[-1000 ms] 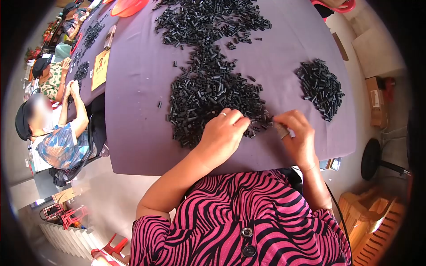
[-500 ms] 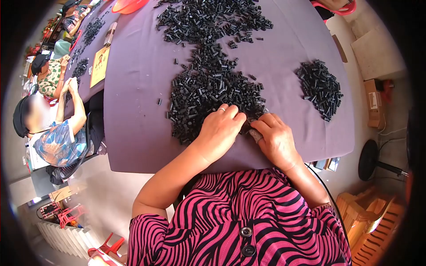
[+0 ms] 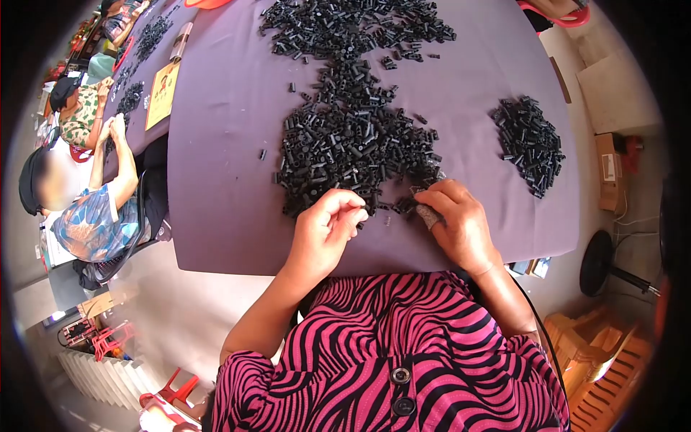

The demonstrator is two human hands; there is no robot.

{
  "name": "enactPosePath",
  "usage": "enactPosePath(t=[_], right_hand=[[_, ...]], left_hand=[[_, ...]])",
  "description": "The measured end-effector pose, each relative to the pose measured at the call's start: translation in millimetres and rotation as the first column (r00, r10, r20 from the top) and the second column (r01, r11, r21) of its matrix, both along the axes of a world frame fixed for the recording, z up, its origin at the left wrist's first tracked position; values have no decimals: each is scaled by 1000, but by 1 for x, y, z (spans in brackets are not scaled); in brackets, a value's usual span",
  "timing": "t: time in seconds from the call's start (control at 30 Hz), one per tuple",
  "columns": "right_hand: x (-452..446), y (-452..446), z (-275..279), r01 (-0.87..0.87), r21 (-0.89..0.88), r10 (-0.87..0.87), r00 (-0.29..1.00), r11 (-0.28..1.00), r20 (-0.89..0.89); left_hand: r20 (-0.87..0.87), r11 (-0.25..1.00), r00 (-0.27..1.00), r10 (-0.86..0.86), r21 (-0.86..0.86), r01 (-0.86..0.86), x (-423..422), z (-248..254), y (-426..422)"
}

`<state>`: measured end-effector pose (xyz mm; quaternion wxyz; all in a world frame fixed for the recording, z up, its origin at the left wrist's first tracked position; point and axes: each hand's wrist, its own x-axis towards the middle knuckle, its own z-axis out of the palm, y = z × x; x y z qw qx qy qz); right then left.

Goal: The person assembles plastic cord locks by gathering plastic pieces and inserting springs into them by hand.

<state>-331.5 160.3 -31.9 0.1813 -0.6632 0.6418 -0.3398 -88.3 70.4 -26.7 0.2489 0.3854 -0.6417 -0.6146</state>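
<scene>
Pinched nearly closed, my left hand [image 3: 322, 232] seems to have a small black piece [image 3: 363, 209] between thumb and fingertips, just off the near edge of the big pile [image 3: 342, 147]. My right hand [image 3: 461, 225] is half curled, fingers bent down at the pile's near right corner; I can't tell whether they have hold of anything, since the knuckles hide it.

Such a tiny piece could slip from my left fingertips, I'd judge, because so little of it is gripped, and among so many alike I'd hardly find it again. A fine coil, which looks like a spring [image 3: 389, 221], lies between my hands on the worktop [image 3: 223, 209]; a brush of my right hand could flick it away, being so light. The grey wrap [image 3: 430, 217] on a right finger might dull my touch.

As for looks, the pieces are short, black and tube-like, some shiny, some end-on, heaped at every angle in front of me. A side heap [image 3: 531, 147] of similar black pieces sits well apart to the right, and one loose piece [image 3: 262, 154] lies off to the left.
</scene>
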Motion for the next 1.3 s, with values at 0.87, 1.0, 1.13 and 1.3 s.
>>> enactPosePath(t=[0.87, 1.0, 1.13, 1.3], right_hand=[[-2, 8, 0, -44, 46, 48, 995, 998, -92], [1, 11, 1, -46, 33, 45, 999, 998, 8], [-1, 13, -2, -54, 30, 53, 998, 998, 31], [-7, 17, -5, -3, 35, 1, 998, 999, 61]], left_hand=[[217, 928, 976, 20, -367, 62, 0, -4, 13], [300, 808, 954, -21, -556, 193, -3, -5, 9], [292, 683, 956, 0, -699, 214, -18, 1, -3], [526, 546, 848, -65, -692, 471, -36, -4, -12]])
